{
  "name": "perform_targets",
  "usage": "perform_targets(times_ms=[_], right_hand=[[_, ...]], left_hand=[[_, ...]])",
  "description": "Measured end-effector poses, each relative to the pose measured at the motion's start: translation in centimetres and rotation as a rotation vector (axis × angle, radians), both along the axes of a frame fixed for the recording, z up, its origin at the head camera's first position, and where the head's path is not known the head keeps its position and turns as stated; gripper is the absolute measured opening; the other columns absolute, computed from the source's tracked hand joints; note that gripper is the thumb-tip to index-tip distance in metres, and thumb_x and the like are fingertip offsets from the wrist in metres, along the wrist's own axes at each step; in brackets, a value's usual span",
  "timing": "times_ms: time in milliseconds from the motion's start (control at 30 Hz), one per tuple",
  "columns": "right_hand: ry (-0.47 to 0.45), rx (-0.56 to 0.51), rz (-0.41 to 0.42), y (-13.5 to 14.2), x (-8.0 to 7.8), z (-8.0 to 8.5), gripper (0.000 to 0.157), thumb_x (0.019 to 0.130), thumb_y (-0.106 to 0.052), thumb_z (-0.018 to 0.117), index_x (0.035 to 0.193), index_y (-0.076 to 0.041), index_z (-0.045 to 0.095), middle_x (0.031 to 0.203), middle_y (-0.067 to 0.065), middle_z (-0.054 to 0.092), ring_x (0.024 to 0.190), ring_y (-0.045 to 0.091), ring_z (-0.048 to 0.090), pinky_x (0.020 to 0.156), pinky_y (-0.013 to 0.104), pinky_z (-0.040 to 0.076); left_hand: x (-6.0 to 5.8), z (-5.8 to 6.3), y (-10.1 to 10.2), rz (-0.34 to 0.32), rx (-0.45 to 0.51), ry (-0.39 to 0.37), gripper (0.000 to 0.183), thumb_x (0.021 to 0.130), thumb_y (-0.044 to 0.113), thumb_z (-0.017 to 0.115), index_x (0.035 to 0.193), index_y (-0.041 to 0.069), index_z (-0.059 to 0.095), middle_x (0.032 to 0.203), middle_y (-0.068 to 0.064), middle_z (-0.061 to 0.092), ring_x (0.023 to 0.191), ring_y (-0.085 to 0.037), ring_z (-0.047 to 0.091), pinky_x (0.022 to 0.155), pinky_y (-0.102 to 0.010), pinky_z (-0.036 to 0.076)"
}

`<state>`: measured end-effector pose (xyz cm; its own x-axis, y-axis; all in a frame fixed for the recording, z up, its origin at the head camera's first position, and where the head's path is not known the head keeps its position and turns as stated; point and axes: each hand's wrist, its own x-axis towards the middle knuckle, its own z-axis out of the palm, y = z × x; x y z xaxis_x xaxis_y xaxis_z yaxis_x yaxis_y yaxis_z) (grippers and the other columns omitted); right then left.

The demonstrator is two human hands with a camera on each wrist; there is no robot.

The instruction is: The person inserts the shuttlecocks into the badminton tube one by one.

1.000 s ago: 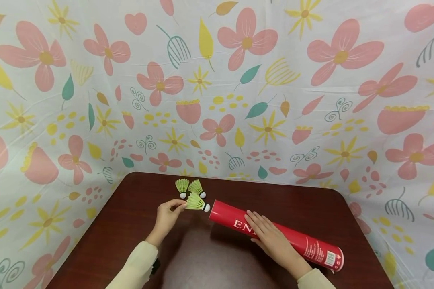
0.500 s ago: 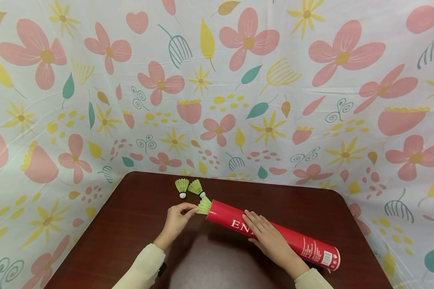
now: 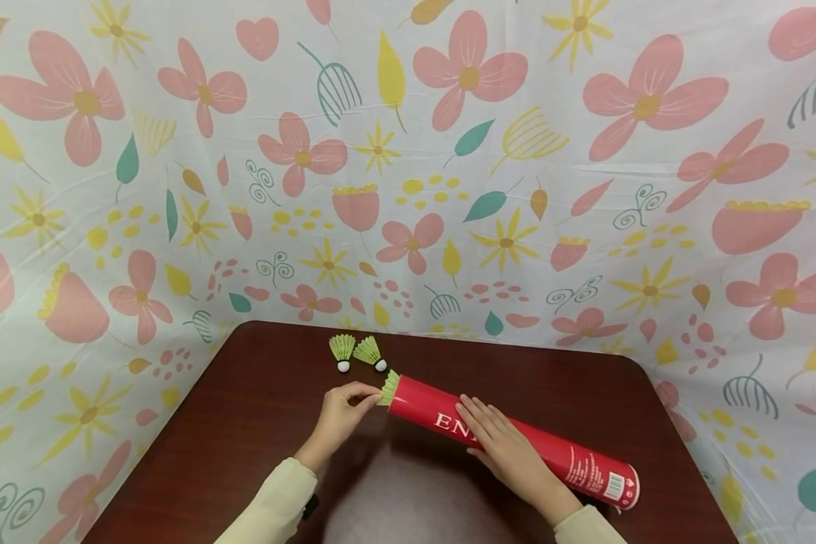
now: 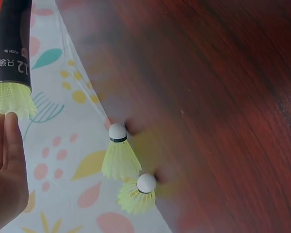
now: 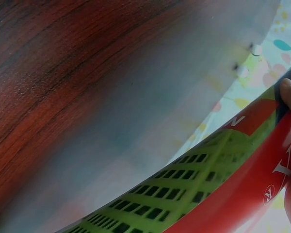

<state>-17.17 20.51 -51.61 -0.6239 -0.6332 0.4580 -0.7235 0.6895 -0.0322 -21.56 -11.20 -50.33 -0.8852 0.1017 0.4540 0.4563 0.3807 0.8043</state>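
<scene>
A red shuttlecock tube (image 3: 434,402) lies slanted across the table, its mouth facing left. A yellow-green shuttlecock (image 3: 389,388) sits mostly inside that mouth; only the rim of its skirt sticks out, and its cork is hidden. My left hand (image 3: 343,415) pinches this skirt edge between thumb and fingers. Laid over the tube's middle, my right hand (image 3: 506,453) holds it, thumb on the near side and fingers across the top. In the left wrist view, the skirt (image 4: 10,99) shows between the fingertips and the tube's dark end.
Two more shuttlecocks lie near the table's back edge, one at left (image 3: 342,352) and one beside it (image 3: 370,353). The dark brown table (image 3: 258,393) meets a flower-printed cloth (image 3: 408,166) behind it.
My left hand has moved right, sliding the shuttlecock from outside the tube into its mouth, cork first. The tube shifted slightly left with my right hand, then stayed put.
</scene>
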Motion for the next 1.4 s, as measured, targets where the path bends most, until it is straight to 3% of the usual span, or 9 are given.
perform_targets(times_ms=[133, 367, 467, 567, 700, 900, 1100, 1300, 1400], right_hand=[[0.015, -0.006, 0.007, 0.0, -0.1, 0.0, 0.073, 0.095, -0.053, 0.018, 0.149, -0.006, 0.035, 0.151, 0.012, 0.037, 0.135, 0.031, 0.039, 0.116, 0.031, 0.014], [0.009, 0.011, -0.004, -0.1, 0.0, 0.2, 0.074, 0.095, -0.054, 0.015, 0.149, -0.008, 0.034, 0.152, 0.011, 0.036, 0.137, 0.028, 0.036, 0.113, 0.038, 0.025], [-0.001, 0.016, -0.007, -0.1, 0.0, 0.2, 0.074, 0.095, -0.054, 0.016, 0.150, -0.008, 0.033, 0.153, 0.010, 0.034, 0.139, 0.026, 0.034, 0.115, 0.036, 0.021], [-0.013, 0.016, -0.006, -0.2, 0.0, 0.1, 0.070, 0.095, -0.045, 0.053, 0.150, -0.007, 0.033, 0.153, 0.010, 0.033, 0.139, 0.028, 0.034, 0.116, 0.030, 0.011], [-0.007, 0.020, 0.000, -0.2, 0.0, 0.1, 0.095, 0.072, -0.020, 0.085, 0.150, -0.006, 0.032, 0.153, 0.012, 0.034, 0.137, 0.031, 0.037, 0.117, 0.031, 0.011], [0.003, 0.016, 0.002, -0.3, -0.1, 0.0, 0.097, 0.070, -0.018, 0.086, 0.150, -0.006, 0.032, 0.153, 0.012, 0.034, 0.135, 0.031, 0.038, 0.117, 0.031, 0.012], [-0.006, 0.016, 0.014, -0.3, -0.1, 0.0, 0.076, 0.089, -0.035, 0.068, 0.150, -0.006, 0.032, 0.153, 0.012, 0.034, 0.136, 0.032, 0.038, 0.117, 0.030, 0.010], [-0.024, 0.012, 0.002, -0.6, 0.1, 0.0, 0.096, 0.071, -0.019, 0.086, 0.150, -0.007, 0.032, 0.152, 0.011, 0.035, 0.136, 0.030, 0.037, 0.116, 0.029, 0.009], [-0.025, 0.011, 0.003, -0.7, 0.1, -0.1, 0.100, 0.068, -0.017, 0.088, 0.150, -0.007, 0.032, 0.152, 0.012, 0.035, 0.136, 0.031, 0.038, 0.116, 0.027, 0.006]], left_hand=[[-0.1, 0.0, 0.0, -0.010, -0.004, 0.010, 0.012, 0.080, 0.004, 0.076, 0.083, 0.015, 0.077, 0.078, 0.009, 0.068, 0.068, -0.005, 0.059, 0.062, -0.023, 0.049], [-0.3, -0.1, 0.0, -0.024, -0.007, -0.003, 0.006, 0.082, 0.006, 0.076, 0.084, 0.011, 0.077, 0.079, 0.004, 0.069, 0.069, -0.007, 0.059, 0.063, -0.022, 0.049], [-0.2, -0.1, 0.2, -0.031, 0.009, -0.026, 0.004, 0.082, 0.006, 0.075, 0.085, 0.009, 0.077, 0.080, -0.001, 0.070, 0.070, -0.012, 0.060, 0.062, -0.023, 0.049], [0.2, 0.3, 0.5, -0.039, 0.016, -0.054, 0.006, 0.083, 0.003, 0.074, 0.086, 0.007, 0.076, 0.081, -0.005, 0.070, 0.069, -0.016, 0.060, 0.061, -0.023, 0.048], [0.1, 0.2, 0.6, -0.061, 0.014, -0.058, 0.009, 0.082, 0.003, 0.075, 0.086, 0.011, 0.077, 0.081, -0.002, 0.070, 0.069, -0.011, 0.059, 0.061, -0.022, 0.048], [-0.2, -0.3, 0.7, -0.118, 0.006, -0.022, 0.008, 0.082, 0.008, 0.076, 0.087, 0.015, 0.077, 0.077, 0.005, 0.067, 0.068, -0.004, 0.057, 0.059, -0.023, 0.050], [-0.3, -0.4, 0.7, -0.121, 0.003, -0.048, 0.010, 0.082, 0.006, 0.076, 0.086, 0.015, 0.077, 0.079, 0.005, 0.068, 0.069, -0.004, 0.058, 0.060, -0.022, 0.049], [-0.4, -0.6, 0.7, -0.136, 0.009, -0.066, 0.009, 0.082, 0.003, 0.075, 0.086, 0.011, 0.077, 0.081, -0.005, 0.070, 0.071, -0.005, 0.059, 0.062, -0.021, 0.049], [-0.5, -0.7, 0.7, -0.156, 0.012, -0.064, 0.009, 0.083, 0.001, 0.074, 0.086, 0.009, 0.076, 0.082, -0.008, 0.070, 0.073, -0.007, 0.059, 0.063, -0.021, 0.049]])
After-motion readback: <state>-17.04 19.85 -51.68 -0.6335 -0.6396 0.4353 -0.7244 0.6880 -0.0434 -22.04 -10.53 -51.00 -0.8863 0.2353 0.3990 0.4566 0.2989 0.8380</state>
